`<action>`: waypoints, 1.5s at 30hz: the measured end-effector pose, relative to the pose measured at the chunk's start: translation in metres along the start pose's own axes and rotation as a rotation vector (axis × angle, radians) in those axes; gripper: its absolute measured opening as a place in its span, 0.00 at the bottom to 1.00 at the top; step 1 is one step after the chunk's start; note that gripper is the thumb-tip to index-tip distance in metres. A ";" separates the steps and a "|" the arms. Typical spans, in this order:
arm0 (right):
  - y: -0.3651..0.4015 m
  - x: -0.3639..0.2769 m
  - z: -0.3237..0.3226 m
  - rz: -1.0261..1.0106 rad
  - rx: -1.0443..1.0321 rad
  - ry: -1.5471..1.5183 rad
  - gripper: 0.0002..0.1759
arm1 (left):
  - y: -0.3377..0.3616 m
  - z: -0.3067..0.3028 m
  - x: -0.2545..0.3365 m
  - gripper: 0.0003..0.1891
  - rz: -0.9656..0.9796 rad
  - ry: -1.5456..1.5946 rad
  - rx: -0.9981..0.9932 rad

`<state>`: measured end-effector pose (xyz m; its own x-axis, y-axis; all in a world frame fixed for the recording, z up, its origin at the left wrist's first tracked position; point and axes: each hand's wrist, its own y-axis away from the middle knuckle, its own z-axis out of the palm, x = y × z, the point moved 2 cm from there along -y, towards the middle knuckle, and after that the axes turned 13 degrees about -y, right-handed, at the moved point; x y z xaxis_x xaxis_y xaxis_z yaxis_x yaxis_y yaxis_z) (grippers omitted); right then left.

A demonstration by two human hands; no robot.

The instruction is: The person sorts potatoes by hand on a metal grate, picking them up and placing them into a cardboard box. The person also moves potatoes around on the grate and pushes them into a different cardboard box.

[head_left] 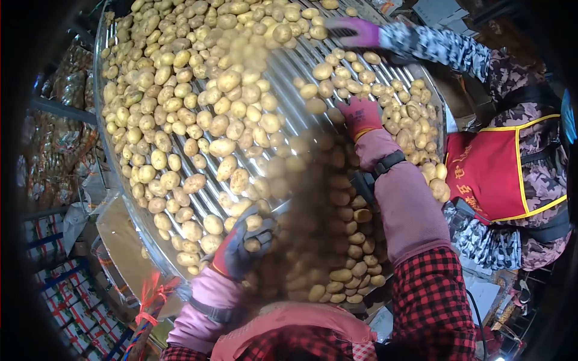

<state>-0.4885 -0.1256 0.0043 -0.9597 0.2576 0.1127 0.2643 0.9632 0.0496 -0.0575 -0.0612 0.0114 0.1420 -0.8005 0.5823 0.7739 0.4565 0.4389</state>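
Many yellow potatoes (229, 80) lie across a roller table of metal bars (293, 90). My left hand (232, 249), in a grey and red glove, is at the table's near left edge. Its fingers curl around a potato (252, 245), with more potatoes close by. My right hand (361, 117), in a pinkish-red glove, reaches over the rollers beside a few potatoes; its fingers look spread, with nothing visibly gripped. Between my arms, a heap of potatoes (341, 275) sits lower down, partly hidden by a dark blur.
At the right stands a co-worker in a red apron (490, 171); that person's purple-gloved hand (354, 32) is over the far rollers. A metal rim (133, 204) borders the table. Cardboard (123, 231), red string (153, 295) and stacked patterned boxes (75, 307) are at the left.
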 end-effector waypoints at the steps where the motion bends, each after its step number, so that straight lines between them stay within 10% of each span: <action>1: 0.001 -0.001 -0.002 0.014 -0.026 -0.012 0.18 | 0.001 0.000 0.003 0.27 -0.023 0.030 0.027; 9: 0.062 0.030 -0.005 0.206 0.381 -0.606 0.22 | 0.007 0.028 0.018 0.26 -0.030 0.050 0.082; 24: 0.013 0.008 0.010 0.062 0.158 -0.038 0.21 | 0.017 0.017 0.008 0.25 -0.010 0.098 0.139; 27: 0.038 0.023 0.001 0.063 0.501 -0.502 0.24 | 0.014 0.025 0.011 0.25 -0.025 0.079 0.136; 30: 0.060 0.030 0.006 0.294 0.873 -1.687 0.23 | 0.008 0.029 0.011 0.29 -0.029 0.096 0.098; 33: 0.083 0.019 -0.043 -0.134 0.464 -1.074 0.21 | 0.004 0.042 0.002 0.26 -0.057 0.150 0.052; 36: 0.092 -0.039 -0.034 0.065 -0.062 -2.029 0.17 | 0.005 0.056 0.005 0.27 -0.046 0.145 -0.039; 40: 0.103 -0.117 -0.018 0.142 0.019 -0.361 0.14 | 0.008 0.049 0.010 0.28 0.005 0.149 -0.073; 45: 0.070 -0.135 -0.009 0.211 -0.188 -0.322 0.16 | 0.014 0.032 0.010 0.32 0.097 0.019 -0.051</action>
<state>-0.3396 -0.0934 0.0017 -0.8556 0.4875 -0.1739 0.4427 0.8634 0.2421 -0.0651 -0.0505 0.0456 0.2294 -0.7607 0.6072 0.7861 0.5127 0.3453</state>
